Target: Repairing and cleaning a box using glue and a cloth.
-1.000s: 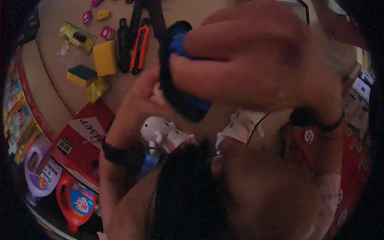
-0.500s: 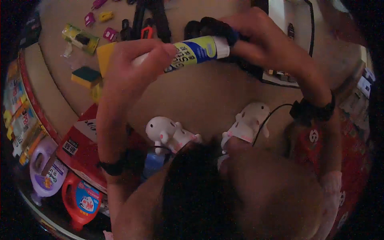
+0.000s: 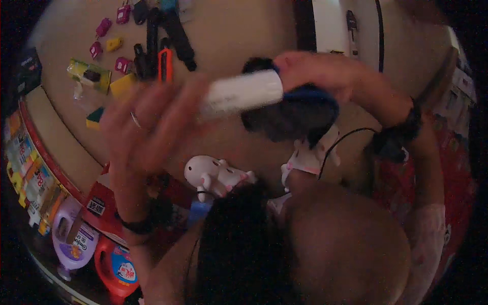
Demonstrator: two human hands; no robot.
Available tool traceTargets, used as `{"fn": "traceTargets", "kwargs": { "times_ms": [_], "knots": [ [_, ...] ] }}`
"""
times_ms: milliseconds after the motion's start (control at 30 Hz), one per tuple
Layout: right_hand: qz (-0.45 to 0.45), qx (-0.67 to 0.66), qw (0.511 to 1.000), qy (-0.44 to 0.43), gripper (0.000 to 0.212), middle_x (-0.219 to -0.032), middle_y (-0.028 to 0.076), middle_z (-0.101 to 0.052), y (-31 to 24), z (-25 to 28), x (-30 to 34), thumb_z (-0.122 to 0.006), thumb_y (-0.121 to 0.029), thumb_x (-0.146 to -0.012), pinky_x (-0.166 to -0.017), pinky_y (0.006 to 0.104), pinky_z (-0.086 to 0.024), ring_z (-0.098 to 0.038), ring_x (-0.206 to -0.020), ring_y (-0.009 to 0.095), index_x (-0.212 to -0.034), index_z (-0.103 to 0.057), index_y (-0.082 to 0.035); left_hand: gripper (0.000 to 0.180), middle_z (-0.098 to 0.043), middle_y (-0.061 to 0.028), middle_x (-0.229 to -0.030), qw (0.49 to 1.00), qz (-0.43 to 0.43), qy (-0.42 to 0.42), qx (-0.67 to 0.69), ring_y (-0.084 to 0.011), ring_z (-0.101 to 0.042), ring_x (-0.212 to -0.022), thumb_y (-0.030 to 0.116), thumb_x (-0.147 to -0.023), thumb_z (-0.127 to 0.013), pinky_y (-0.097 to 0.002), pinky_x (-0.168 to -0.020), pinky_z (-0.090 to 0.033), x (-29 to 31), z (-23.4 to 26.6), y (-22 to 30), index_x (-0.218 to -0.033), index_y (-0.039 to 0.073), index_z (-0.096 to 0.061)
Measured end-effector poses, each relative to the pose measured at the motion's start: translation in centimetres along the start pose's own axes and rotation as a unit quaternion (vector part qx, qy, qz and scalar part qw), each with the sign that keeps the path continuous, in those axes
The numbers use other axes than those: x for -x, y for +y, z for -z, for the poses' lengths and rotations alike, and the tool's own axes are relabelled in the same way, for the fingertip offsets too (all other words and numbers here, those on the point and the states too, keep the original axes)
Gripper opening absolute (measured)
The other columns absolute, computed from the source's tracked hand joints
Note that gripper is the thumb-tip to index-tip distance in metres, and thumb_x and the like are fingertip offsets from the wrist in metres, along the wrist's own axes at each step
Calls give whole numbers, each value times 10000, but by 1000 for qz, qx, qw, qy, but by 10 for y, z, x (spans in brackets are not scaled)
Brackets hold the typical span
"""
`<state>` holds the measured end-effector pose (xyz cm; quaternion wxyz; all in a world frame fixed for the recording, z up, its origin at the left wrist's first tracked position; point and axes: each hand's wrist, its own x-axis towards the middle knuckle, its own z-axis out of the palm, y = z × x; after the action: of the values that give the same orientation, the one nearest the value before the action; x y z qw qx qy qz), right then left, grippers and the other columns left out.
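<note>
My left hand (image 3: 152, 122), a ring on one finger, is closed around a white cylindrical tube (image 3: 244, 93) with faint dark print on the side facing up. The tube lies nearly level, its broad end pointing right. My right hand (image 3: 320, 73) is just beyond that end, fingers curled around a soft-looking black thing with a blue edge (image 3: 295, 114). That thing hangs below the hand and behind the tube. Motion blur hides its kind. Whether my right fingers also touch the tube's end, I cannot tell.
Two white slippers with animal faces, one left (image 3: 216, 173) and one right (image 3: 310, 157), are below my hands. Small pink blocks (image 3: 122, 65), an orange-handled tool (image 3: 165, 65) and black rods (image 3: 175, 35) lie far left. Purple (image 3: 73, 239) and red (image 3: 117, 269) bottles stand near left.
The tube has turned, its blue and yellow label giving way to a white side. My left hand has rotated, showing its back. The black thing has swung down below my right hand.
</note>
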<state>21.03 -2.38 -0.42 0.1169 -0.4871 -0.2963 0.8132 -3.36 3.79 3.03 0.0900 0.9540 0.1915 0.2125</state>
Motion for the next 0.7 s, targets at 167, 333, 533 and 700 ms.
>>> {"fn": "traceTargets", "kwargs": {
  "times_ms": [167, 333, 533, 700],
  "knots": [
    [171, 243, 947, 125, 231, -693, -26, -566, -39, -37, 7, -600, -154, -765, -520, 208, -408, -495, -592, 50, -943, -583, -8, 452, -559, -78, -850, 993, 113, -29, 10, -263, -534, -851, 77, -557, -675, -348, -760, -421, -9, -6, -5, -988, 86, -540],
    [201, 95, 959, 176, 240, -804, -9, -584, -31, -45, 19, -572, -126, -784, -615, 215, -434, -521, -692, 67, -999, -562, -20, 351, -543, -67, -835, 945, 238, 28, 221, -188, -544, -785, 1, -627, -652, -299, -725, -427, -14, -41, -6, -942, 75, -515],
    [276, 11, 927, 255, 320, -1014, 39, -570, -8, -56, 31, -597, -85, -761, -804, 259, -433, -525, -907, 99, -1070, -534, -32, 243, -524, -34, -796, 845, 306, 159, 410, -95, -511, -734, 17, -697, -666, -242, -672, -418, 0, -42, 3, -863, 45, -490],
    [401, 20, 848, 345, 382, -1001, 72, -580, 19, -59, 32, -663, -96, -703, -786, 287, -444, -545, -891, 152, -1060, -545, -33, 273, -522, -44, -784, 882, 238, 163, 373, -126, -506, -718, -15, -672, -669, -248, -664, -415, -2, -41, -1, -868, 47, -489]
  ]
}}
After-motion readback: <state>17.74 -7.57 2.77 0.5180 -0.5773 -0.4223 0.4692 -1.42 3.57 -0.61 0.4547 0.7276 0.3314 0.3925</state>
